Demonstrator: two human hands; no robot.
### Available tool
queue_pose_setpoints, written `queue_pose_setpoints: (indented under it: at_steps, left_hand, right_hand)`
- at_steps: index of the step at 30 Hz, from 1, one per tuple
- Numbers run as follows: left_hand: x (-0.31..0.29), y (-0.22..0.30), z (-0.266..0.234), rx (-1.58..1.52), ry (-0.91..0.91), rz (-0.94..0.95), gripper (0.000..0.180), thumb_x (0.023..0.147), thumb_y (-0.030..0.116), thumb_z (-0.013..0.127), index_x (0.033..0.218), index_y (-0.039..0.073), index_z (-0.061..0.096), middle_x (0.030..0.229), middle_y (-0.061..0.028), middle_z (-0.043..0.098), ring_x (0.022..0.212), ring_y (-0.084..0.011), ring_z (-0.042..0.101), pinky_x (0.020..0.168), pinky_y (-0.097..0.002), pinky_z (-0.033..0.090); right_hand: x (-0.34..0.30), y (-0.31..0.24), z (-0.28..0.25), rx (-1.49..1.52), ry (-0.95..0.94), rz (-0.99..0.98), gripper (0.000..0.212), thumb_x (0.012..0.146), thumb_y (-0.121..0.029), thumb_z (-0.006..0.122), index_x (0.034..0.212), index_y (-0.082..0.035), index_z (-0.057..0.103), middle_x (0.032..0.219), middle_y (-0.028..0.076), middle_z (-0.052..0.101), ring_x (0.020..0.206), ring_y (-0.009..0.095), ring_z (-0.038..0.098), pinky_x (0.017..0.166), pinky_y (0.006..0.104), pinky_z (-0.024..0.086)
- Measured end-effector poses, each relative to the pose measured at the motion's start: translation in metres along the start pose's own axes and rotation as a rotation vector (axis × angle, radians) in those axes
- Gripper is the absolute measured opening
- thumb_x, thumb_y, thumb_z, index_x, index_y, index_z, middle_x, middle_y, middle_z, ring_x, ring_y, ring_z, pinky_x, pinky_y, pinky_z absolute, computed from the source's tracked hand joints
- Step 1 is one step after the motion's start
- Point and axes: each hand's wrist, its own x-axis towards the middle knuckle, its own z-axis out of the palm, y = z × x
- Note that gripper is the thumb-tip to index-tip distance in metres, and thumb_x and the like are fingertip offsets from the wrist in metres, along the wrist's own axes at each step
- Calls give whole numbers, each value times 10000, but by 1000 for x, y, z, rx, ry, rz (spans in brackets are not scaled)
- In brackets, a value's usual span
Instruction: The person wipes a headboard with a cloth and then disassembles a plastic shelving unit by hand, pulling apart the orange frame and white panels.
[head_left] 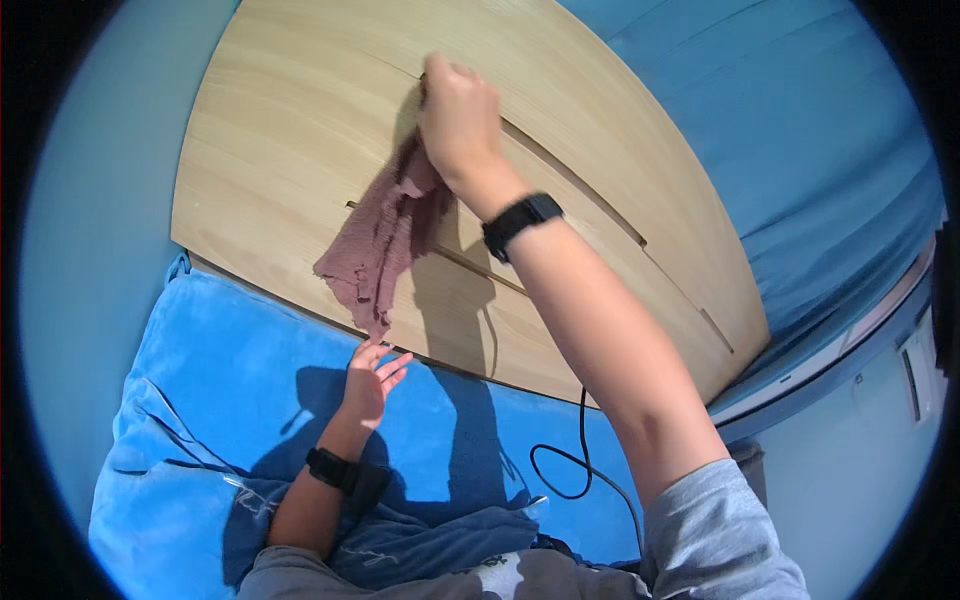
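Observation:
A dusty mauve cloth (385,235) with ragged edges hangs bunched and creased over the pale wooden board (290,130). My right hand (460,120) is closed around its upper end, and the fabric drops down and to the left from there. Close under the cloth's lowest corner is my left hand (372,385), its fingers stretched and apart. The fingertips meet that corner in the picture; whether they touch it I cannot tell. A black band circles each wrist.
Narrow slots (575,180) run through the board. Bright blue plush fabric (230,340) spreads along its near edge, with a looping black cable (575,495) at the right. A blue curtain (800,130) hangs at the far right, and a pale wall (90,250) stands at the left.

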Motion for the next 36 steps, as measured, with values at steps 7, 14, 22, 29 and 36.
queue_pose_setpoints:
  at_steps: [7, 14, 22, 29, 36]
  left_hand:
    - [1, 2, 0, -28, 11, -20, 287, 811, 193, 526, 1063, 90, 436, 1080, -46, 481, 1032, -255, 546, 824, -334, 425]
    - [0, 4, 1, -36, 79, -72, 492, 802, 152, 549, 1237, 73, 335, 1113, -87, 450, 1002, -255, 550, 791, -337, 444]
    - [-4, 5, 2, 20, 46, -16, 565, 782, 215, 557, 1270, 24, 347, 1173, -102, 446, 985, -237, 538, 825, -340, 424]
    - [1, 4, -1, 63, 35, 4, 517, 811, 182, 510, 1259, -1, 331, 1193, -130, 464, 994, -272, 542, 797, -349, 442]
    - [2, 10, 1, 25, 99, -22, 332, 817, 168, 516, 1094, 4, 432, 1178, -145, 470, 1027, -286, 534, 785, -343, 460]
  right_hand:
    - [-3, 2, 4, -48, -34, 39, 140, 687, 25, 518, 802, -18, 588, 764, 176, 606, 779, 355, 594, 660, 412, 489]
    - [-45, 27, -31, -265, -111, 86, 127, 735, -56, 525, 818, -21, 616, 816, 151, 572, 793, 298, 594, 623, 393, 511]
    - [-139, 99, -93, -464, -168, 237, 192, 741, -53, 525, 913, -56, 610, 828, 120, 533, 816, 285, 570, 634, 386, 496]
    - [-204, 147, -138, -515, -69, 436, 356, 641, 68, 560, 970, -50, 626, 860, 128, 554, 821, 289, 573, 659, 381, 477]
    - [-190, 129, -155, -228, 348, 504, 194, 725, 48, 566, 889, -15, 647, 783, 141, 572, 773, 303, 575, 663, 366, 465]
